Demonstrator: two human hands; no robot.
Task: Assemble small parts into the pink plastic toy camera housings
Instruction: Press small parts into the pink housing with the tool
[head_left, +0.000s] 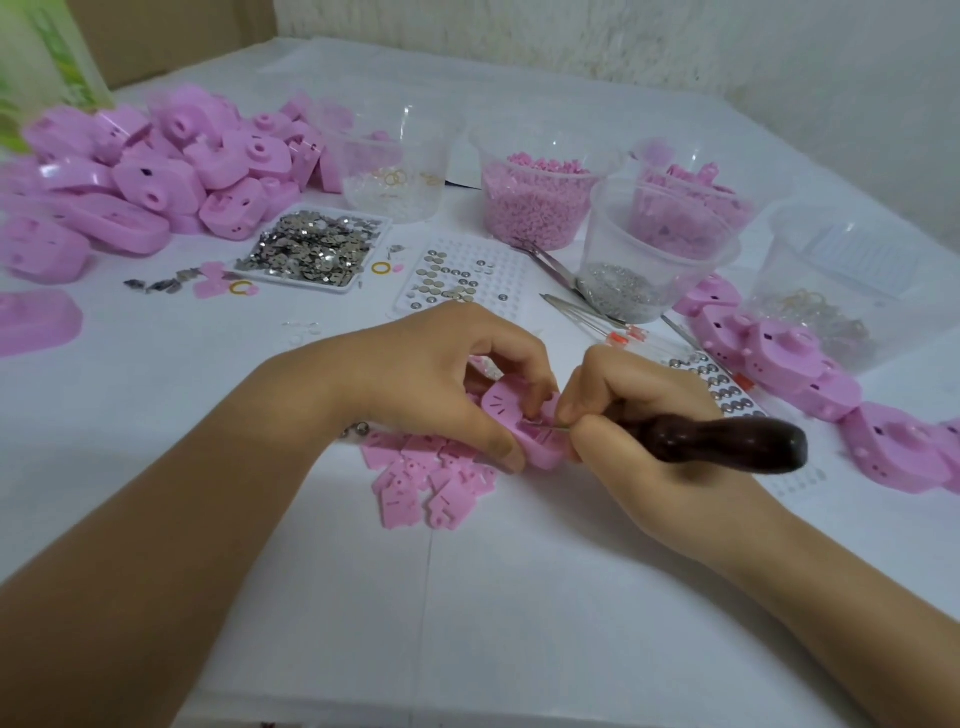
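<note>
In the head view, at the centre of the frame, the left hand (441, 374) curls its fingers and thumb round a pink housing (506, 413), holding it just above the white bench (467, 597). The right hand (639, 415) grips a dark-handled tool (727, 441), whose thin metal tip reaches into the housing's open side. Flat pink plates (431, 478) lie under the hands. A pile of housings (156, 171) fills the upper left, a tray of metal pieces (311, 249) sits beside it, and a clear cup of pink bits (535, 202) stands in the upper middle.
</note>
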